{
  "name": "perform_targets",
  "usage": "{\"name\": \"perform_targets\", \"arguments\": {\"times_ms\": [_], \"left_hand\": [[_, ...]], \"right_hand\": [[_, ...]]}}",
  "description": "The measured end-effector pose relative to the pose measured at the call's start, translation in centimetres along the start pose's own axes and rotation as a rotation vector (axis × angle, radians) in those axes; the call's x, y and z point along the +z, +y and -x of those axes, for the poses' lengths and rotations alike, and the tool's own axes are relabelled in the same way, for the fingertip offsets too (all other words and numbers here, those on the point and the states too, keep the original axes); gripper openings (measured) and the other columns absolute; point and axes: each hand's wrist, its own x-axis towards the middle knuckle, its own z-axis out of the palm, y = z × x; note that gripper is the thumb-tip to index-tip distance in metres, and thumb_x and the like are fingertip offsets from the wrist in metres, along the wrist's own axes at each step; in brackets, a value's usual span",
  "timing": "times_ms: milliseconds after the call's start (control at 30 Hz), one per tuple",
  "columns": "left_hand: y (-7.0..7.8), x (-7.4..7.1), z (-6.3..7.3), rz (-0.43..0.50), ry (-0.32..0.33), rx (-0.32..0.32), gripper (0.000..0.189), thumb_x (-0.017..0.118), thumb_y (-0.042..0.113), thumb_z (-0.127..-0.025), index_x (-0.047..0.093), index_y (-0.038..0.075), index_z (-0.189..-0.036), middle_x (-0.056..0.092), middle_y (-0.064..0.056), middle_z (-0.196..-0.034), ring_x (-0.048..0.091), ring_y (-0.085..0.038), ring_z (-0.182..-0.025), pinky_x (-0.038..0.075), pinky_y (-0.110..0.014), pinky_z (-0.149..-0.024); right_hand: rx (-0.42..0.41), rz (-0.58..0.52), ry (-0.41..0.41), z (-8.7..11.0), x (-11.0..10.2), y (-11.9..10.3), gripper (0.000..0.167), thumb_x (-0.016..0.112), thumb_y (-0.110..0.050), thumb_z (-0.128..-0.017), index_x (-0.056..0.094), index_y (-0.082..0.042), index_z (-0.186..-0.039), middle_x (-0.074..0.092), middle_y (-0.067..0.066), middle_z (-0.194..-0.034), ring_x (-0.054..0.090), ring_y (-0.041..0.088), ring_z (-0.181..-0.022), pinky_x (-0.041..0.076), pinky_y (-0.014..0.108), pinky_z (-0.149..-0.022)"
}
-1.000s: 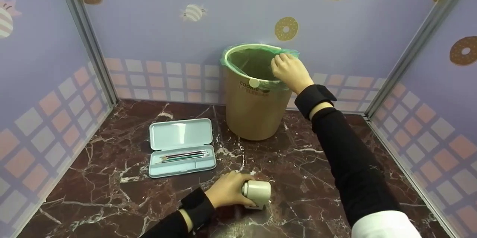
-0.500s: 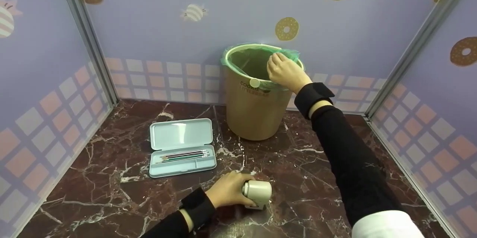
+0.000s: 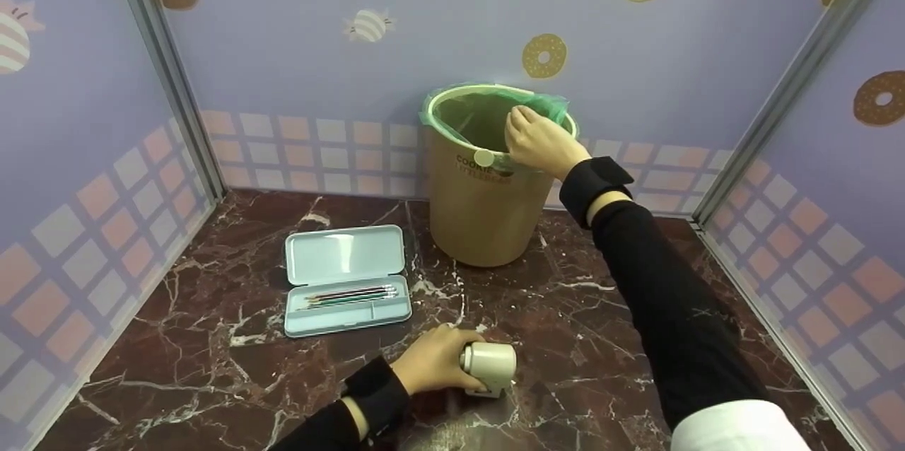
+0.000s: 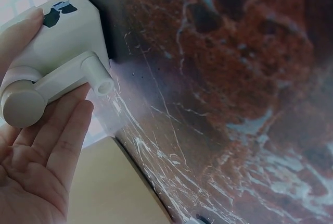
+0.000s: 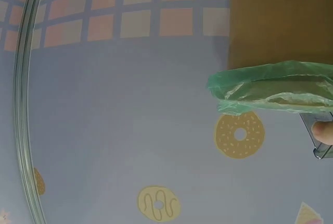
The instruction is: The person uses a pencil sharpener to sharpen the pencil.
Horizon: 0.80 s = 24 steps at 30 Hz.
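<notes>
My left hand [image 3: 433, 360] holds a cream hand-crank pencil sharpener [image 3: 492, 363] low at the front middle, close over the marbled surface. The left wrist view shows its crank arm [image 4: 65, 79] and round knob [image 4: 23, 104], with the thumb on top of the body. Over the right part of the tan bin's mouth is my right hand [image 3: 544, 141], fingertips together. In the right wrist view its thumb presses a clear, dark-edged plastic piece [image 5: 310, 122], like a shavings drawer, mostly cut off by the frame. The head view hides that piece behind the hand.
The tan trash bin [image 3: 488, 225], lined with a green plastic bag [image 3: 553, 106], stands against the back wall. Left of it lies an open light-blue pencil case [image 3: 344, 255] with several pencils [image 3: 351, 295] inside. Patterned panels enclose the back and sides.
My right hand has shifted slightly left and turned a little over the bin's mouth, uncovering more green bag at the rim. The left hand and sharpener have hardly moved.
</notes>
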Motion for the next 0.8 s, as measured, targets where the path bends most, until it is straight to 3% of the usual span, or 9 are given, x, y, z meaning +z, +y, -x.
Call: {"name": "perform_targets", "arguments": {"times_ms": [800], "left_hand": [[-0.01, -0.01, -0.06, 0.003, -0.003, -0.004, 0.050, 0.096, 0.030, -0.066, 0.075, 0.010, -0.107, 0.080, -0.004, -0.096, 0.069, -0.007, -0.077, 0.056, -0.020, -0.074]], "right_hand": [[-0.026, 0.008, -0.020, 0.47, 0.01, 0.00, 0.026, 0.052, -0.001, -0.095, 0.074, 0.008, -0.105, 0.078, 0.017, -0.107, 0.069, 0.031, -0.103, 0.055, 0.034, -0.097]]}}
